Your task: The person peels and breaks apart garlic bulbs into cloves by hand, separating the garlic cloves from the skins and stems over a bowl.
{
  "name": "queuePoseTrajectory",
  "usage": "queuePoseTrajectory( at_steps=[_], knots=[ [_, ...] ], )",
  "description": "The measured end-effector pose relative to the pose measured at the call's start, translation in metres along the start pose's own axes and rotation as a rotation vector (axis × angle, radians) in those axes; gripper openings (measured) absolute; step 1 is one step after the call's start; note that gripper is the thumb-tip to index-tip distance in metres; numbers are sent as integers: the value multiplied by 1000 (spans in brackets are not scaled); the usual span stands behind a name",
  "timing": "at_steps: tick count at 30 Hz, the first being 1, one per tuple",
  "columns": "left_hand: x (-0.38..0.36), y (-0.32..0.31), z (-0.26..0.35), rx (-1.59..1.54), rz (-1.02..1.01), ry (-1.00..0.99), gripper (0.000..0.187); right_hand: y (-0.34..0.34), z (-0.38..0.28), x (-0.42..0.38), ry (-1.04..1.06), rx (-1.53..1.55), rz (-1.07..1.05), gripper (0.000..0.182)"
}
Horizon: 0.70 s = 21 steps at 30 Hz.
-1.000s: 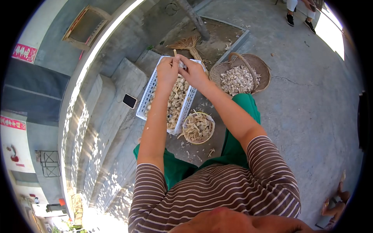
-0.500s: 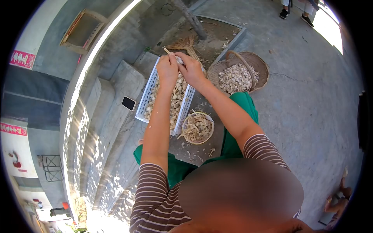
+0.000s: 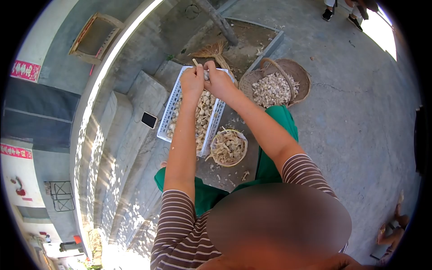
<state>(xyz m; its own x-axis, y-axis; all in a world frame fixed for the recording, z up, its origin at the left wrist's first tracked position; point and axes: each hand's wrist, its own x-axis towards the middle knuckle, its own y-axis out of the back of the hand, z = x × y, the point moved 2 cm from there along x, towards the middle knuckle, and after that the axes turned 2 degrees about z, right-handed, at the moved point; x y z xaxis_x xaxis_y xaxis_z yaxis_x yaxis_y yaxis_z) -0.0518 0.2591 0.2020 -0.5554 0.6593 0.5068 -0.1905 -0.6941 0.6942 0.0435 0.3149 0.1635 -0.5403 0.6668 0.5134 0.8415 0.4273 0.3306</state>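
Observation:
My left hand (image 3: pixel 192 84) and my right hand (image 3: pixel 219 83) meet over the far end of a white slatted plastic crate (image 3: pixel 164 128). A whitish garlic bulb (image 3: pixel 206 76) shows between them, gripped in my right fingers. From the top of my closed left hand pokes a pale dry garlic stem (image 3: pixel 195 62). Below my forearms the crate is filled with garlic bulbs (image 3: pixel 205 110), some with stems. A small round basket (image 3: pixel 246 150) of dry peelings and stems stands beside the crate, close to my knees.
At the right stands a wicker basket (image 3: pixel 304 82) with an arched handle, holding loose garlic cloves (image 3: pixel 272 89). A phone (image 3: pixel 149 119) rests on the concrete step to the left. Beyond the crate lies a straw broom (image 3: pixel 216 50). Another person's shoes (image 3: pixel 327 15) appear at upper right.
My hands have drawn slightly apart at the fingertips and moved a little lower, so more of the garlic bulb shows. The crate and baskets stay in place.

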Motion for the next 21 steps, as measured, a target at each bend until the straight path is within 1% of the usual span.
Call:
queuePoseTrajectory(
  at_steps=[1,2,4,5,7,8,11,13,14,16,17,19,20,21],
  knots=[
    [-1,1,3,54,13,-106,39,-1,1,1,-23,-38,-44,38],
    [-1,0,1,54,13,-104,39,-2,3,1,-24,-38,-46,38],
    [0,-1,-1,-8,15,-74,38,-4,5,1,11,52,35,37],
    [-1,-2,-1,-8,14,-74,38,-6,6,1,10,51,35,37],
    [-2,2,7,-43,39,-77,37,-5,5,1,50,117,130,35],
    [-2,1,8,-42,41,-76,37,-5,4,1,52,118,129,35],
    [-2,-6,4,-94,93,-39,36,-5,5,0,47,208,157,33],
    [-1,-9,-1,-138,151,-34,38,-5,5,0,66,248,251,30],
    [-1,-12,-3,-137,153,-31,38,-5,5,-1,67,249,248,30],
    [-4,-18,-5,-530,87,344,37,-1,3,-2,2,387,382,24],
    [-4,-20,-2,-531,86,341,37,-2,5,0,3,386,384,24],
    [-9,-18,16,-847,28,426,36,-11,16,3,-269,1111,241,24],
    [-8,-16,18,-847,25,428,36,-11,20,3,-272,1110,244,24],
    [-6,-15,17,-920,-17,459,36,-12,22,2,-331,1291,196,26]
  ],
)
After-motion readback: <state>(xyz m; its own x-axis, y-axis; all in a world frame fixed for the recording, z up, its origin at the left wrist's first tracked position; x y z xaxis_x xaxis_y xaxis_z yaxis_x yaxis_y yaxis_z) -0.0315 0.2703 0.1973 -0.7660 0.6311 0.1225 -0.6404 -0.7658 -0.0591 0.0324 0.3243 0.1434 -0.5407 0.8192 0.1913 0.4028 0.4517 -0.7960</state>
